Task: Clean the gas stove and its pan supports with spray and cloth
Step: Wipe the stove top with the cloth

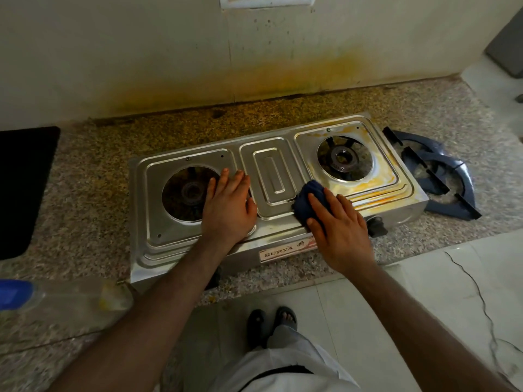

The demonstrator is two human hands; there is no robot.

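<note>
A steel two-burner gas stove sits on the speckled counter. Its right half carries yellow grease stains around the right burner. My left hand lies flat with straight fingers on the stove top, beside the left burner opening. My right hand presses a dark blue cloth onto the steel between the middle panel and the right burner; the cloth is partly hidden under the fingers. Two blue-grey pan supports lie stacked on the counter just right of the stove.
A clear plastic bottle with a blue cap lies on the counter at the front left. A black mat sits at the left edge. The stained wall rises behind the stove. The counter's front edge meets white floor tiles.
</note>
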